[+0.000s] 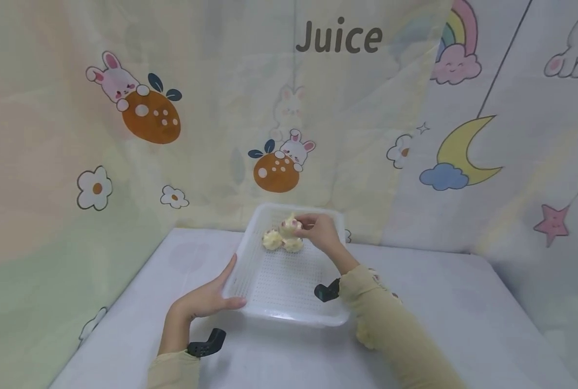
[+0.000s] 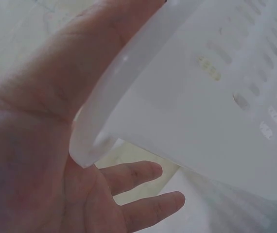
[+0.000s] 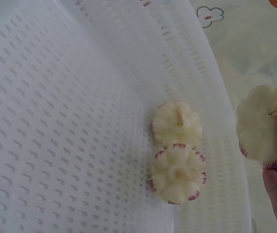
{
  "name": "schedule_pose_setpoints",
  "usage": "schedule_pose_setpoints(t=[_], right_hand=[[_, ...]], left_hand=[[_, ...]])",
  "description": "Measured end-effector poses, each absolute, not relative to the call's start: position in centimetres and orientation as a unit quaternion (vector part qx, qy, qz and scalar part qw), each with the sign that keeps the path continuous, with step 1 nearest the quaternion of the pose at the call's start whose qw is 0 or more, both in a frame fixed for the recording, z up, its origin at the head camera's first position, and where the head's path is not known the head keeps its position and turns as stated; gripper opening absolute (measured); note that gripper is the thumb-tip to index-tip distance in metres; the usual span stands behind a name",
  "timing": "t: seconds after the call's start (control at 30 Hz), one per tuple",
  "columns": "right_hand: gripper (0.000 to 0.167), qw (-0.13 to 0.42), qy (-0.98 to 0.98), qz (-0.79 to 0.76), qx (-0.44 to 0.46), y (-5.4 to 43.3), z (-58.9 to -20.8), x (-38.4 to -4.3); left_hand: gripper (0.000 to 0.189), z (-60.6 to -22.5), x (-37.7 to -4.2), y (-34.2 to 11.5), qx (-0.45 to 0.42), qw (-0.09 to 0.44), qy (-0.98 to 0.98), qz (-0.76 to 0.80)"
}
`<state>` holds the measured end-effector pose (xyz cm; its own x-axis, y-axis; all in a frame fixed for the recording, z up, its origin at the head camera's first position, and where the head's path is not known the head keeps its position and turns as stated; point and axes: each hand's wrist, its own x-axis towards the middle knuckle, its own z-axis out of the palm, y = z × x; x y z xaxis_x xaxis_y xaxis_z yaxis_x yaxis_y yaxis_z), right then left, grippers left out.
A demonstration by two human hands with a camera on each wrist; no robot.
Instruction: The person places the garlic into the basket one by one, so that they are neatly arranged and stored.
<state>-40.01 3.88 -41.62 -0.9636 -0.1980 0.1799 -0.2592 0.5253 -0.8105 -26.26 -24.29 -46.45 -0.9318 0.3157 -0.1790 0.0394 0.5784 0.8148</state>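
Note:
My left hand (image 1: 206, 297) holds a white plastic basket (image 1: 284, 286) by its left side, the thumb at the near corner and the other fingers spread along the outer wall. In the left wrist view the basket's rim (image 2: 143, 63) lies between thumb and fingers. Between the thumb and fingers of my right hand (image 1: 324, 235) is a garlic bulb (image 3: 260, 126), pale with purple-red streaks, over the far end of the basket. Two more garlic bulbs, one (image 3: 177, 121) beside the other (image 3: 178, 174), lie inside against the far wall.
The basket is over a white table (image 1: 454, 308). Another pale bulb (image 1: 365, 332) sits right of the basket, partly hidden by my right sleeve (image 1: 391, 319). A printed cloth (image 1: 211, 162) with cartoon rabbits hangs behind the table.

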Motion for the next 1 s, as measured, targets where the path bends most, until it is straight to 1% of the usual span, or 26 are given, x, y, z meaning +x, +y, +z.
schedule_pose_setpoints(t=[0.1,0.23,0.33,0.47,0.6,0.87,1.0], right_hand=[[0.036,0.025,-0.873,0.472,0.117,3.4,-43.3,-40.3],[0.037,0.004,-0.882,0.451,0.139,2.7,-44.8,-40.9],[0.039,-0.020,-0.884,0.436,0.169,2.5,-45.2,-41.1],[0.037,-0.065,-0.888,0.408,0.205,2.7,-45.5,-41.3],[0.036,-0.102,-0.895,0.372,0.226,2.4,-45.7,-41.3],[0.034,-0.128,-0.897,0.348,0.242,1.0,-46.9,-41.4],[0.033,-0.122,-0.901,0.349,0.227,0.9,-47.3,-41.2]], left_hand=[[0.114,-46.9,-26.1,-24.4,0.098,0.159,0.879,0.438],[0.112,-47.0,-26.1,-24.7,0.100,0.152,0.882,0.434],[0.112,-46.6,-26.2,-24.8,0.112,0.147,0.878,0.441],[0.111,-46.5,-26.5,-24.4,0.124,0.146,0.873,0.448],[0.110,-46.8,-26.8,-24.4,0.117,0.147,0.877,0.441],[0.112,-46.5,-27.1,-24.6,0.121,0.151,0.873,0.448],[0.112,-46.5,-27.1,-24.4,0.129,0.156,0.867,0.456]])
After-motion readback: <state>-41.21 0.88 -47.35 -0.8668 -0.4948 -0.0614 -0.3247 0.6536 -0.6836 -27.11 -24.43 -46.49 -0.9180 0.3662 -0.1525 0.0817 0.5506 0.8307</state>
